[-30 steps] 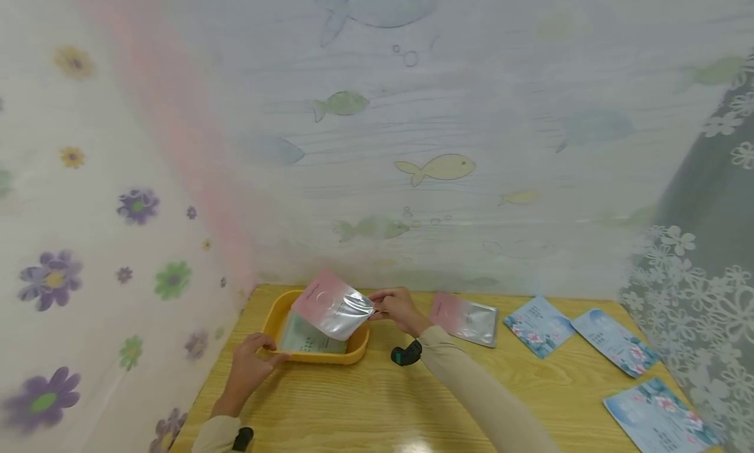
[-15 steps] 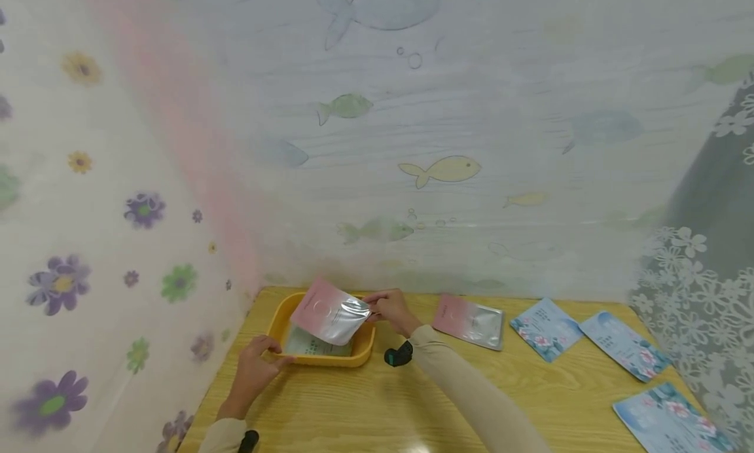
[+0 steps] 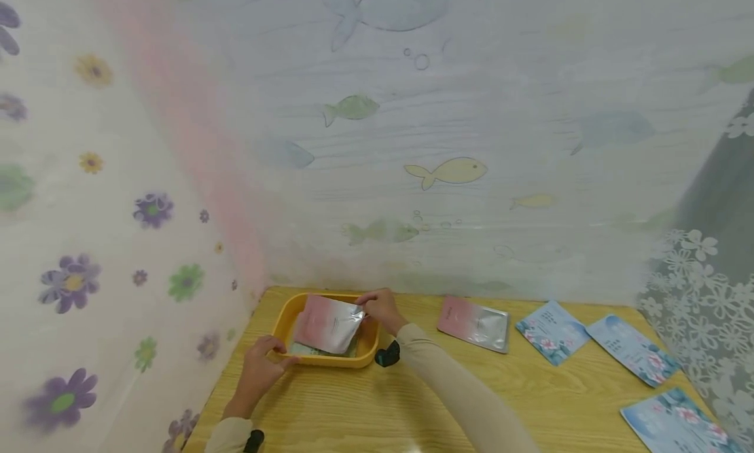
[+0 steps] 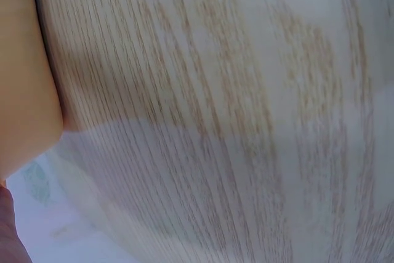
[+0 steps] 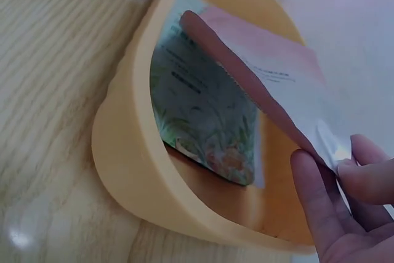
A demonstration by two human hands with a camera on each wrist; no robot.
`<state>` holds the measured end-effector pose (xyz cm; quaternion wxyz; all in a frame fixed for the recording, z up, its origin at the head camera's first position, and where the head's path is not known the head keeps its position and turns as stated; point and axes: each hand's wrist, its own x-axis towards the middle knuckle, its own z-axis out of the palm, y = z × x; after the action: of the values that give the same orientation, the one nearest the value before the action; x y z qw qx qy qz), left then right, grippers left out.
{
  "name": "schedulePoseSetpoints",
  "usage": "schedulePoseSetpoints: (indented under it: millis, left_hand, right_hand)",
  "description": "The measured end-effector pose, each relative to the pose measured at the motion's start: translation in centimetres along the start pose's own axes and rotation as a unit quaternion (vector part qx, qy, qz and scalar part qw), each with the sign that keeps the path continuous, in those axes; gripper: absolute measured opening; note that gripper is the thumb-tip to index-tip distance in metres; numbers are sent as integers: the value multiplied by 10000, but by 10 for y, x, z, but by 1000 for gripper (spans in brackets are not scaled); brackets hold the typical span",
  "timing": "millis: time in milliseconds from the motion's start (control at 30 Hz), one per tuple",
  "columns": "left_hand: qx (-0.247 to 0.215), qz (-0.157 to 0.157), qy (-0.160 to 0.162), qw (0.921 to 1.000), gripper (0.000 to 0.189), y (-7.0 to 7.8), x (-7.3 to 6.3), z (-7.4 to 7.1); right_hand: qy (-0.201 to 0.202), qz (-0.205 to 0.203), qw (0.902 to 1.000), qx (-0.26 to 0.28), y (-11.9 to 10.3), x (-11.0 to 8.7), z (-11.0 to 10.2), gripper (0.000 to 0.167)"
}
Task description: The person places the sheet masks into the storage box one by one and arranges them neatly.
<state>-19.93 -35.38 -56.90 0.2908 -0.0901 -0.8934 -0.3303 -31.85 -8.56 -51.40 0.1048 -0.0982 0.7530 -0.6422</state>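
- The left hand (image 3: 259, 372) holds the rim of the yellow basket (image 3: 330, 361) at eight o'clock.
- At its two o'clock, the right hand (image 3: 381, 311) pinches the silver corner of a pink sachet (image 3: 328, 323), tilted over the interior and unreleased.
- Seemingly done: a green-printed sachet (image 5: 203, 103) lies inside.
- Apparently left outside: another pink sachet (image 3: 474, 325), three o'clock; three blue sachets (image 3: 552, 333) (image 3: 633, 350) (image 3: 677, 421), three to four o'clock.
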Motion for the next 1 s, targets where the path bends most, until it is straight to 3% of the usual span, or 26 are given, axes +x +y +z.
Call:
schedulePoseSetpoints:
  millis: [133, 267, 533, 733, 1000]
  left_hand:
    - [6, 13, -12, 10000, 39, -1, -1, -1]
    - [8, 249, 133, 9996, 41, -2, 0, 1]
    - [-3, 412, 186, 9990, 40, -5, 0, 2]
    - [-19, 414, 197, 9989, 39, -5, -1, 1]
    - [-10, 424, 176, 9989, 40, -3, -1, 1]
  right_hand:
    - [-10, -31, 9997, -254, 2, 5, 5, 24]
    - [-11, -71, 9986, -518, 3, 8, 7, 25]
    - [-1, -577, 9906, -1240, 12, 11, 11, 23]
    - [10, -624, 9912, -1169, 16, 10, 14, 20]
    - [450, -700, 9868, -1387, 19, 7, 21, 18]
